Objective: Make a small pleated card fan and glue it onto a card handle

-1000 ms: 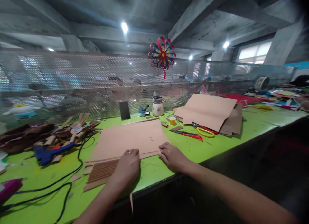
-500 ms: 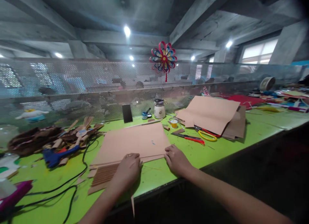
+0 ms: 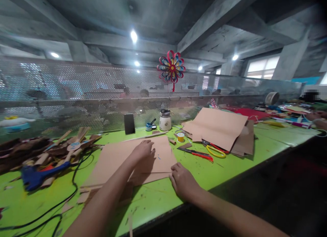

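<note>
Brown kraft paper sheets (image 3: 109, 162) lie stacked on the green table. Above their middle, my left hand (image 3: 143, 153) reaches across with fingers stretched forward and apart, casting a shadow on the top sheet; nothing shows in it. My right hand (image 3: 184, 180) is at the stack's near right corner, its curled fingers closed on the paper edge. Narrow brown paper strips (image 3: 125, 194) are partly covered by my left forearm. To the right of the stack lie red-handled scissors (image 3: 201, 156) and yellow-handled scissors (image 3: 216, 151).
At the left are a blue glue gun (image 3: 33, 177), a black cable (image 3: 74, 182) and a heap of paper scraps. Behind the stack stand a phone (image 3: 129, 124), blue jar (image 3: 148, 126) and white pot (image 3: 165, 122). More brown sheets (image 3: 217, 128) rest at right.
My left hand has lifted from the stack's near edge and moved forward over the top sheet. My right hand stays at the corner. The view has shifted slightly.
</note>
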`<state>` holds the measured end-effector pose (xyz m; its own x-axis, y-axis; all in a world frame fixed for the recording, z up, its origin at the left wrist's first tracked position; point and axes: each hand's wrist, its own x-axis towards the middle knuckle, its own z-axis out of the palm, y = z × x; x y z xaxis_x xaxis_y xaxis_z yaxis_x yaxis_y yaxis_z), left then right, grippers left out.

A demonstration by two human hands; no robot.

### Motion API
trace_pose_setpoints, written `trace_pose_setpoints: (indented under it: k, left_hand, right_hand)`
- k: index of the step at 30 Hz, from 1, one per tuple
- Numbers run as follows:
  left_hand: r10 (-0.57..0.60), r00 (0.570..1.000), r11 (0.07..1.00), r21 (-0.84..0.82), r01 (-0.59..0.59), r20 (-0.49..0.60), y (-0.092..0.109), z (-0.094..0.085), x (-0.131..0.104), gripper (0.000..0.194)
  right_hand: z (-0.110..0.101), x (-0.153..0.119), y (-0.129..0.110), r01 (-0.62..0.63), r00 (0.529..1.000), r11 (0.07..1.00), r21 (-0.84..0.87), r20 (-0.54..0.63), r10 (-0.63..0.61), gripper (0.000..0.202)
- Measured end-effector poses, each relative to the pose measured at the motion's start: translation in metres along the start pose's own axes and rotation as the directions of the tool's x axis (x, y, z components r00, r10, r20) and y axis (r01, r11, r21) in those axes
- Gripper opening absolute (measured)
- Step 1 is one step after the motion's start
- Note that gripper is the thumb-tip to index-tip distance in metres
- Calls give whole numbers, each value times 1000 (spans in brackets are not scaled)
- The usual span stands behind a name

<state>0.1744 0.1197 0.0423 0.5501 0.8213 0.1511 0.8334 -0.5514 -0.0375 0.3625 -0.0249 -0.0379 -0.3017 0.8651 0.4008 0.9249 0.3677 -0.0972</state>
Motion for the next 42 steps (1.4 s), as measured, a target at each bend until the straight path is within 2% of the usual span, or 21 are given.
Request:
trace_pose_setpoints:
  k: [6, 9, 13, 16, 18, 20, 23, 26, 29, 32, 35, 38, 42]
  left_hand:
    - [-49, 988, 998, -19, 53, 147, -11, 16, 32, 38]
    - [-86, 974, 994, -55, 99, 210, -20, 24, 38, 38]
    - [-74, 957, 979, -161, 123, 280, -33, 29, 42, 37]
    - [-63, 963, 957, -258, 133, 262, -41, 26, 39, 38]
    - [-53, 970, 933, -335, 133, 237, -45, 22, 34, 39]
    - [-32, 977, 897, -425, 121, 209, -49, 18, 29, 35]
    - [11, 988, 818, -571, 79, 151, -53, 11, 22, 32]
    - [60, 993, 707, -707, 27, 98, -54, 1, 16, 50]
    - [96, 993, 590, -807, 3, 74, -53, -9, 9, 54]
    - [95, 993, 499, -866, 8, 64, -53, -16, 3, 52]
    - [76, 995, 442, -897, 22, 62, -54, -18, 0, 54]
    - [69, 995, 408, -912, 34, 68, -57, -17, -1, 56]
    - [75, 994, 379, -924, 43, 77, -60, -13, 0, 57]
  right_hand:
    - [-6, 0, -5, 27, 999, 999, -36, 33, -26, 18]
    - [-6, -1, -5, 25, 999, 999, -24, 29, -24, 18]
    - [-4, -3, -7, 16, 1000, 1000, 11, 25, -17, 19]
    - [-7, -5, -3, 11, 1000, 998, 62, 15, -12, 17]
    - [-14, -2, 8, -2, 1000, 995, 100, 9, 1, 16]
    - [-25, 5, 31, -48, 999, 992, 114, -1, 48, 19]
    - [-44, 20, 78, -147, 989, 986, 78, -12, 149, 23]
    - [-55, 30, 123, -216, 974, 976, 14, 76, 214, 22]
    - [-53, 29, 148, -279, 941, 958, -66, 180, 287, 24]
    - [-46, 25, 155, -301, 923, 950, -88, 223, 313, 23]
    - [-50, 18, 156, -313, 926, 949, -37, 212, 313, 19]
    - [-70, 6, 150, -280, 949, 958, 68, 168, 266, 12]
    - [-102, -19, 137, -129, 988, 972, 195, 113, 108, 13]
